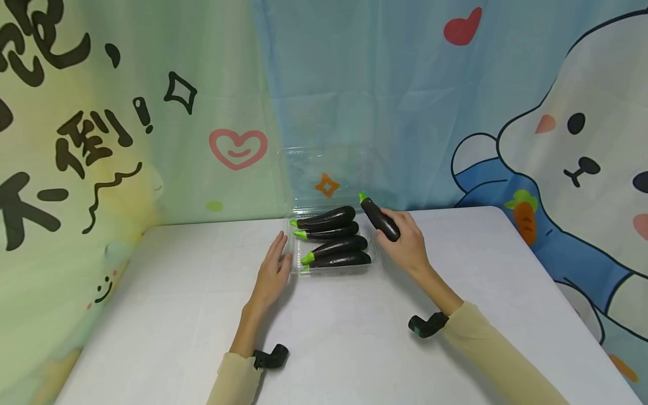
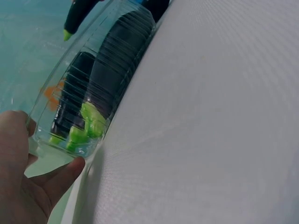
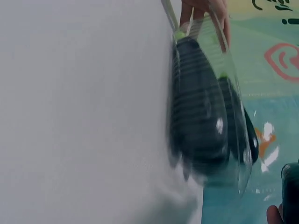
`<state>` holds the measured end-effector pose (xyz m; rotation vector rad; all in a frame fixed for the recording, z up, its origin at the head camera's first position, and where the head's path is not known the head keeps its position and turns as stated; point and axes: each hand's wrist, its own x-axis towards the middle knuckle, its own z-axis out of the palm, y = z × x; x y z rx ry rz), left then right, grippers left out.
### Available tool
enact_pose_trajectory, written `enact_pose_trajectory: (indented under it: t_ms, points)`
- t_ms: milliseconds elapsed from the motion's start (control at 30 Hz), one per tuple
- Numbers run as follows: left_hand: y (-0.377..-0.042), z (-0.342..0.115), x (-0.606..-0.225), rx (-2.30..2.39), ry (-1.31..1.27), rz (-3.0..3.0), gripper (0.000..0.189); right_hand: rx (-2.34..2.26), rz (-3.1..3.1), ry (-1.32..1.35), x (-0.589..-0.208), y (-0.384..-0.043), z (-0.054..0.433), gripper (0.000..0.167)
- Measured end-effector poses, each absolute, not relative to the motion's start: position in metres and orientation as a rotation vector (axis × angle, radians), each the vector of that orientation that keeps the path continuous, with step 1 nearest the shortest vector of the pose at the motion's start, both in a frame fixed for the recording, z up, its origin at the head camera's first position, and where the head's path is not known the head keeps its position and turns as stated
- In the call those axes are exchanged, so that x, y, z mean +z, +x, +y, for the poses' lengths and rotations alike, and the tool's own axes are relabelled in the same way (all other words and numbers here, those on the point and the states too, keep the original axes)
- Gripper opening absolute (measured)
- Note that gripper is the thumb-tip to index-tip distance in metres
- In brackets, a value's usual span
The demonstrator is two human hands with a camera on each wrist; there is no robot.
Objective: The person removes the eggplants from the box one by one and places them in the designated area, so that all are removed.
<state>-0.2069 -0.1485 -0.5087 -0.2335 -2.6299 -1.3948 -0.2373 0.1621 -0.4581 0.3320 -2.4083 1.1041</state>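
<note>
A clear plastic clamshell box (image 1: 373, 260) sits on the table with its lid (image 1: 331, 163) raised at the back. Several dark eggplants (image 1: 336, 245) lie side by side inside, green stems to the left. My right hand (image 1: 409, 239) grips another eggplant (image 1: 381, 219) by its thick end, just right of the box and above its rim; the stem points up and left. My left hand (image 1: 270, 275) touches the box's left end with fairly straight fingers. In the left wrist view, the thumb (image 2: 65, 179) of that hand is against the box's corner.
A white-covered table (image 1: 349, 349) spreads under everything. Behind it hangs a printed curtain (image 1: 405, 112) with cartoon figures and hearts, close to the raised lid. Black cameras (image 1: 273, 356) are strapped to both wrists.
</note>
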Motion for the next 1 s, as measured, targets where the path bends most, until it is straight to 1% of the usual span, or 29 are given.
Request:
enact_pose_trajectory:
  t_ms: [333,500,733,1000]
  points:
    - [-0.206,-0.148,-0.507,-1.400,-0.227,-2.629,0.051,1.161,-2.428,0.118,-0.464,-0.236,0.199,0.052]
    - [-0.207,-0.149,-0.508,-1.406,-0.221,-2.636,0.052,1.149,-2.444,0.022,-0.471,-0.240,0.214,0.052]
    - [-0.207,-0.150,-0.509,-1.410,-0.220,-2.639,0.052,1.142,-2.495,-0.025,-0.484,-0.248,0.227,0.049]
    - [-0.208,-0.149,-0.509,-1.400,-0.226,-2.633,0.052,1.114,-2.574,-0.048,-0.497,-0.254,0.236,0.054]
